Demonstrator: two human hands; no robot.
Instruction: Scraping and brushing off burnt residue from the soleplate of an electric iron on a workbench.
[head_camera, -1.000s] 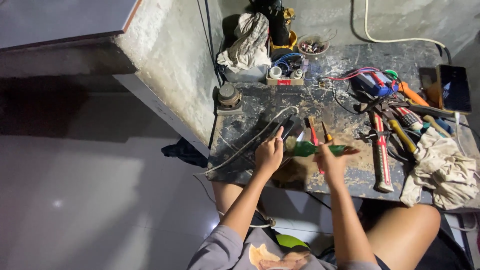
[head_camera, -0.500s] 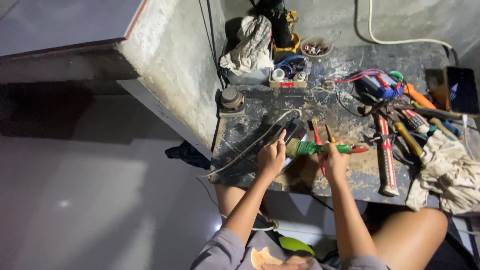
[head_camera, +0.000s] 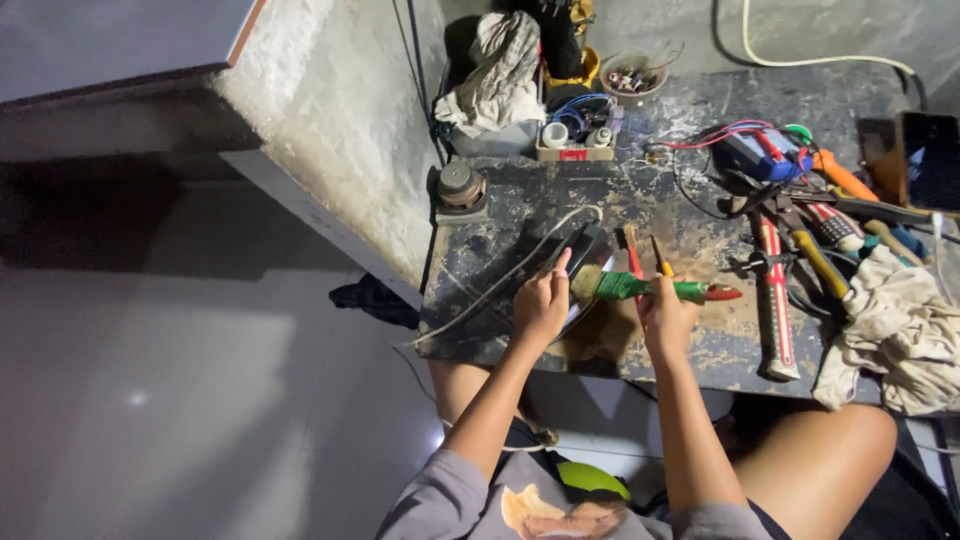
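Near the bench's front edge, the left hand steadies a dark, rigid device. The right hand grips a light brush by its stiff green handle; its bristles look soft.

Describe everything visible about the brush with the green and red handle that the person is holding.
The brush lies roughly level above the worn, stained workbench, bristles pointing left. Its tan bristle head is bound with green wrap at the neck; the handle runs green, then ends in a red tapered tip on the right. The right hand grips the handle near its middle. The bristles meet a dark flat object that the left hand steadies.
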